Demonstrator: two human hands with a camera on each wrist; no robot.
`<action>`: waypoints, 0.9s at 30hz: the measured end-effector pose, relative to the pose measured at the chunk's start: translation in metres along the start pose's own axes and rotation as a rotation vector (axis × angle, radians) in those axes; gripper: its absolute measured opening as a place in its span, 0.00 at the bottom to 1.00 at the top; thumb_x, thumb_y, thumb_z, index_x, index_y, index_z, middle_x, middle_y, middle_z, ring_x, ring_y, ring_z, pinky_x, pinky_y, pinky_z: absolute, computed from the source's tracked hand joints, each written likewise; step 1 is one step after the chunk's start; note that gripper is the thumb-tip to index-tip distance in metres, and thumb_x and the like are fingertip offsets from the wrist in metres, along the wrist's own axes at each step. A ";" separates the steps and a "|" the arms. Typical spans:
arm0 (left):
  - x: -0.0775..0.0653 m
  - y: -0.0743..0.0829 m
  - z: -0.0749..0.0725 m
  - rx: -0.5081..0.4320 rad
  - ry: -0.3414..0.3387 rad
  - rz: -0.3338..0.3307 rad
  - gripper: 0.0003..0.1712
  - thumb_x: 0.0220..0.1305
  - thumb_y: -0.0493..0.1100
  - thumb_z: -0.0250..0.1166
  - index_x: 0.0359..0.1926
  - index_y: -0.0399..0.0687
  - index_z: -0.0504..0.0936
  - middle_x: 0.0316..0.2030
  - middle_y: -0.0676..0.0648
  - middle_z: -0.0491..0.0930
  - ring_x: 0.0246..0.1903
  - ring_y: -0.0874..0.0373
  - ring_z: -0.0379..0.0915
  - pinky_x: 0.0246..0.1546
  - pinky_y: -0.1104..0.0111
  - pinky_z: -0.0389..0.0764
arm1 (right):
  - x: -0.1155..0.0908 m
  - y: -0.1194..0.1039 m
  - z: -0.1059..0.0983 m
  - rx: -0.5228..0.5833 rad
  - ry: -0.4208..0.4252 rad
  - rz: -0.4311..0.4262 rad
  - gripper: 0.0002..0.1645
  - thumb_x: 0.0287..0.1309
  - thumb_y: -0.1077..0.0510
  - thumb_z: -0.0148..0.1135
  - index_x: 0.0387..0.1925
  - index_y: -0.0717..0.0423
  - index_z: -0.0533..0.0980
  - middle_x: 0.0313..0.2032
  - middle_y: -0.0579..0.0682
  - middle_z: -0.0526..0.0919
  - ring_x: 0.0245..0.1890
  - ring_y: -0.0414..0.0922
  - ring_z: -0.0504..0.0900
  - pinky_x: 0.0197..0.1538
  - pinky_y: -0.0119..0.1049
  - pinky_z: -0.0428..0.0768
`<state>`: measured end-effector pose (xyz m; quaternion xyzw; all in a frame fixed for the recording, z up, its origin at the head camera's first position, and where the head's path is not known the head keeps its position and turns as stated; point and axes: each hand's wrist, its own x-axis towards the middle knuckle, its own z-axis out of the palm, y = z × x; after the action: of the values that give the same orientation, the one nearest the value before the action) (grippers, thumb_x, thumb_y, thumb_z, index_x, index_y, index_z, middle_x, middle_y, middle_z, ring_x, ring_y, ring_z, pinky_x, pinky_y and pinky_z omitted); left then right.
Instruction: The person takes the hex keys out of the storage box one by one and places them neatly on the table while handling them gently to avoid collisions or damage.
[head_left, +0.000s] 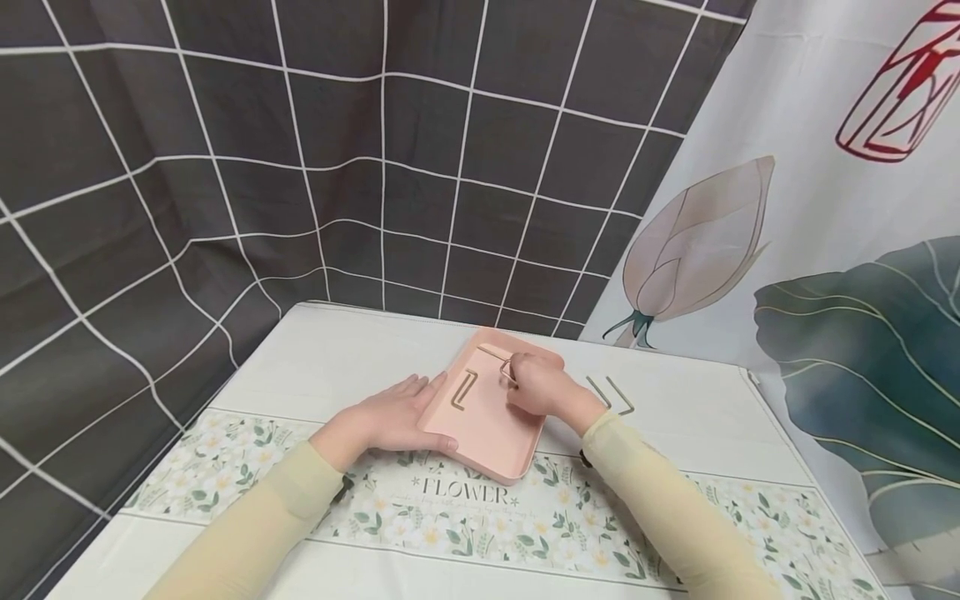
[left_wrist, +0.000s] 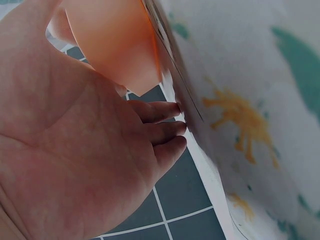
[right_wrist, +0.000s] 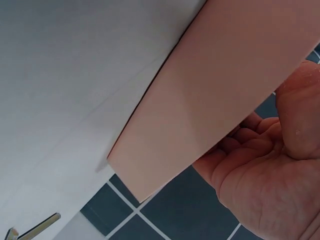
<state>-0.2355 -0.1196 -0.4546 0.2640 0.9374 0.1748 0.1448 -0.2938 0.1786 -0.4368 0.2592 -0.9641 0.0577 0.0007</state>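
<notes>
A shallow pink tray (head_left: 491,446) lies on the table. My left hand (head_left: 397,417) rests against its near left corner, fingers straight along the left side and thumb on the near rim. In the left wrist view, the fingertips (left_wrist: 175,127) touch the tablecloth beside the tray wall (left_wrist: 115,45). Over the tray's far right part, my right hand (head_left: 542,383) pinches a thin gold-coloured hex key (head_left: 491,353) that sticks out to the left. Its curled fingers partly hide it. Inside the tray at left lie bent gold-coloured hex keys (head_left: 465,390) close together.
Right of the tray, two more L-shaped hex keys (head_left: 621,396) lie side by side on the table. A white tablecloth (head_left: 315,358) with a floral band covers the table. Dark checked fabric (head_left: 420,200) hangs behind, and a printed white curtain (head_left: 810,100) at right.
</notes>
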 end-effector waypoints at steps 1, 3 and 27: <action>0.000 0.000 0.000 0.001 0.000 0.001 0.78 0.60 0.92 0.58 0.93 0.50 0.40 0.89 0.39 0.50 0.88 0.35 0.41 0.85 0.39 0.52 | -0.001 0.001 -0.001 -0.003 0.002 0.004 0.09 0.65 0.58 0.71 0.37 0.55 0.77 0.28 0.45 0.78 0.29 0.44 0.77 0.43 0.43 0.82; 0.000 0.000 0.000 0.007 0.000 0.004 0.78 0.60 0.92 0.57 0.92 0.50 0.40 0.89 0.39 0.50 0.88 0.35 0.42 0.85 0.40 0.53 | -0.003 0.002 -0.003 -0.007 0.011 0.007 0.08 0.64 0.58 0.71 0.37 0.55 0.78 0.28 0.45 0.78 0.29 0.44 0.77 0.45 0.44 0.82; 0.000 0.000 0.000 0.002 -0.006 0.000 0.78 0.61 0.90 0.58 0.92 0.48 0.40 0.89 0.40 0.49 0.88 0.35 0.41 0.85 0.40 0.52 | -0.030 0.032 -0.021 0.110 0.038 0.123 0.08 0.66 0.61 0.68 0.40 0.57 0.76 0.31 0.50 0.78 0.31 0.47 0.77 0.34 0.42 0.78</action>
<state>-0.2358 -0.1193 -0.4550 0.2647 0.9372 0.1728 0.1474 -0.2843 0.2230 -0.4205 0.1979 -0.9734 0.1151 0.0011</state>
